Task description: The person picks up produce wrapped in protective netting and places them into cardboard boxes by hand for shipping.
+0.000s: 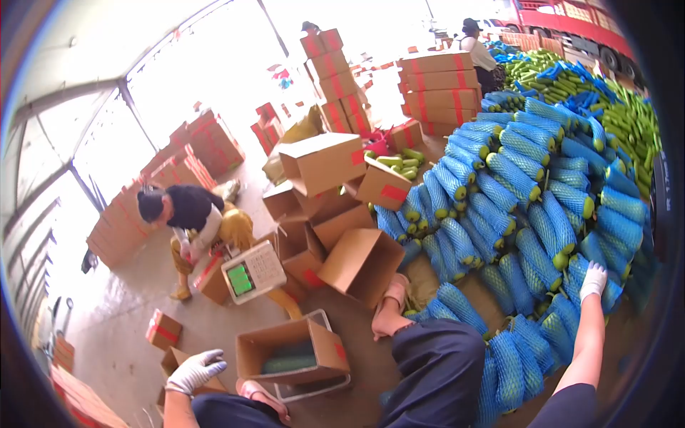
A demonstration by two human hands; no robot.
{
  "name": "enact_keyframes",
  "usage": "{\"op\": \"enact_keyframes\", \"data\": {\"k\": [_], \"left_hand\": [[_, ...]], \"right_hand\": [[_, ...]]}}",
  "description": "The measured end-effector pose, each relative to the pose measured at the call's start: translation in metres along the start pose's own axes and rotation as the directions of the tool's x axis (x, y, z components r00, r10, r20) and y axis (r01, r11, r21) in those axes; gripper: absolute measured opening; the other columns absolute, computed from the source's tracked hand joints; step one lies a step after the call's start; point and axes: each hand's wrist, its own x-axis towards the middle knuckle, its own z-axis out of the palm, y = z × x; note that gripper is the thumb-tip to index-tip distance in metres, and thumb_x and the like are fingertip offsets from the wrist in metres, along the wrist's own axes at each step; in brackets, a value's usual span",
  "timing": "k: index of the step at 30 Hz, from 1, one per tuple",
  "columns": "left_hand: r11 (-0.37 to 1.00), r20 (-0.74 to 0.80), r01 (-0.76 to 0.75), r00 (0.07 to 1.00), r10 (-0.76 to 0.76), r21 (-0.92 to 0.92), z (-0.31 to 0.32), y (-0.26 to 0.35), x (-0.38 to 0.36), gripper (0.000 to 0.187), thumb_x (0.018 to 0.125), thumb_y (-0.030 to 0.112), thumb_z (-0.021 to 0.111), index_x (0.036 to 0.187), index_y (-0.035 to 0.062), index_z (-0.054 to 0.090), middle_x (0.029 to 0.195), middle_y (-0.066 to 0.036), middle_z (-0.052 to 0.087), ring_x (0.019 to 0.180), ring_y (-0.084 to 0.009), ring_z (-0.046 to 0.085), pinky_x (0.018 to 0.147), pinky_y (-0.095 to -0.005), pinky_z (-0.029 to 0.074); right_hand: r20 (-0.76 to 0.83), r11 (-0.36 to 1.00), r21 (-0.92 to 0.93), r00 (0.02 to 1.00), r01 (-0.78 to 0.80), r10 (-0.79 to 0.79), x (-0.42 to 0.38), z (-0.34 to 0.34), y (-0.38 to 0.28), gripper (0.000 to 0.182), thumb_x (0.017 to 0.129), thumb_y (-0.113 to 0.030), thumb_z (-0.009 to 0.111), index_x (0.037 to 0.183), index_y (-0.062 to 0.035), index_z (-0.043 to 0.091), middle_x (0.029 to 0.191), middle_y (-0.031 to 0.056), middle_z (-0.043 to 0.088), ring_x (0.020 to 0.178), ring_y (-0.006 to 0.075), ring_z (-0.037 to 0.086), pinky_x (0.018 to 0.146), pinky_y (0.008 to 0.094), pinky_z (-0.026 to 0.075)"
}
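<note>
My left hand (196, 372), in a white glove, is held in the air beside an open cardboard box (327, 341), its fingers apart and nothing in them. That box rests on a metal scale platform (330, 385), and long dark green gourds (289, 364) lie inside it. On the far right, my gloved right hand (593, 279) reaches out to the pile and touches the blue-netted gourds (515, 360) there. Its fingers look stretched out, though their tips are partly hard to make out. The scale's display (254, 272) glows green behind the box.
Stacked empty cartons (362, 265) stand ahead of my legs. A crouching person (193, 217) works at the left near flattened boxes. Taped cartons (442, 89) and another person (477, 53) are farther back. Unwrapped gourds (549, 75) and a red truck (578, 21) are at the upper right.
</note>
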Motion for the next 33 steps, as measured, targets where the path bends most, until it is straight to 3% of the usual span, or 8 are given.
{"op": "enact_keyframes", "data": {"k": [7,9,11,13,14,19,27,33], "left_hand": [[0.969,-0.032,-0.204,0.977,0.210,0.137,0.004,-0.014,0.017,0.047,0.090,0.029,0.067,0.126,-0.0004,0.060,0.121,-0.017,0.066,0.114,-0.0273,0.061,0.101,-0.0345,0.045],[0.974,-0.054,-0.186,0.980,0.194,0.129,0.008,-0.021,0.025,0.046,0.093,0.027,0.064,0.129,-0.0007,0.058,0.123,-0.016,0.066,0.116,-0.0248,0.060,0.100,-0.0339,0.045],[0.996,0.010,-0.065,0.998,0.066,-0.061,0.013,-0.028,0.034,0.045,0.097,0.018,0.062,0.137,-0.0005,0.052,0.128,-0.010,0.062,0.119,-0.0161,0.057,0.101,-0.0305,0.045],[0.961,-0.036,-0.159,0.987,0.155,-0.226,0.026,-0.044,0.050,0.046,0.097,0.018,0.062,0.137,-0.0009,0.052,0.127,-0.011,0.063,0.119,-0.0165,0.057,0.101,-0.0303,0.045],[0.958,-0.021,-0.155,0.988,0.154,-0.243,0.029,-0.047,0.058,0.046,0.097,0.018,0.062,0.137,-0.0009,0.052,0.127,-0.011,0.063,0.119,-0.0165,0.057,0.101,-0.0303,0.045],[0.904,-0.081,-0.325,0.946,0.315,-0.277,0.034,-0.037,0.098,0.044,0.097,0.019,0.062,0.135,-0.0016,0.054,0.128,-0.011,0.062,0.118,-0.0164,0.057,0.102,-0.0301,0.044],[0.733,-0.355,-0.447,0.888,0.293,-0.513,0.035,-0.046,0.151,0.043,0.097,0.022,0.062,0.134,0.0008,0.056,0.125,-0.009,0.063,0.113,-0.0151,0.058,0.100,-0.0289,0.044],[0.455,-0.214,-0.425,0.870,0.444,-0.783,0.022,-0.042,0.140,0.055,0.098,0.025,0.060,0.144,0.0004,0.045,0.137,-0.011,0.054,0.128,-0.0200,0.048,0.110,-0.0357,0.036]], "right_hand": [[0.294,0.984,0.171,0.952,0.037,-0.087,-0.056,-0.150,0.004,0.074,0.074,-0.032,0.074,0.134,0.0015,0.047,0.117,0.0163,0.063,0.096,0.0307,0.066,0.086,0.0417,0.054],[0.481,0.599,0.766,0.827,-0.234,-0.292,-0.022,-0.082,0.027,0.058,0.076,-0.029,0.071,0.122,0.0029,0.057,0.102,0.0137,0.069,0.079,0.0309,0.066,0.081,0.0441,0.054],[0.626,0.443,0.768,0.686,-0.462,-0.370,-0.058,-0.154,0.014,0.041,0.076,-0.031,0.075,0.103,-0.0023,0.064,0.092,0.0116,0.068,0.072,0.0255,0.065,0.071,0.0419,0.054],[0.511,-0.227,0.590,0.575,-0.775,-0.638,-0.119,-0.238,-0.004,0.041,0.079,-0.039,0.074,0.100,-0.0045,0.065,0.095,0.0091,0.068,0.076,0.0214,0.064,0.070,0.0376,0.052],[0.410,-0.277,0.698,0.685,-0.661,-0.602,-0.118,-0.238,-0.006,0.045,0.080,-0.042,0.074,0.103,-0.0045,0.065,0.098,0.0086,0.068,0.079,0.0207,0.064,0.071,0.0360,0.052],[0.028,-0.432,0.723,0.647,-0.540,-0.762,-0.201,-0.396,-0.091,0.098,0.081,-0.063,0.067,0.149,-0.0028,0.031,0.125,0.0123,0.058,0.099,0.0199,0.062,0.087,0.0325,0.053],[-0.368,-0.305,0.827,-0.043,-0.472,-0.929,-0.349,-0.606,-0.293,0.095,0.062,-0.030,0.082,0.141,0.0040,0.043,0.133,0.0116,0.056,0.119,0.0181,0.054,0.106,0.0338,0.039],[-0.517,-0.537,0.712,0.179,-0.452,-0.837,-0.425,-0.655,-0.383,0.072,0.070,-0.014,0.076,0.133,0.0004,0.044,0.117,0.0089,0.061,0.105,0.0168,0.059,0.095,0.0327,0.047]]}}
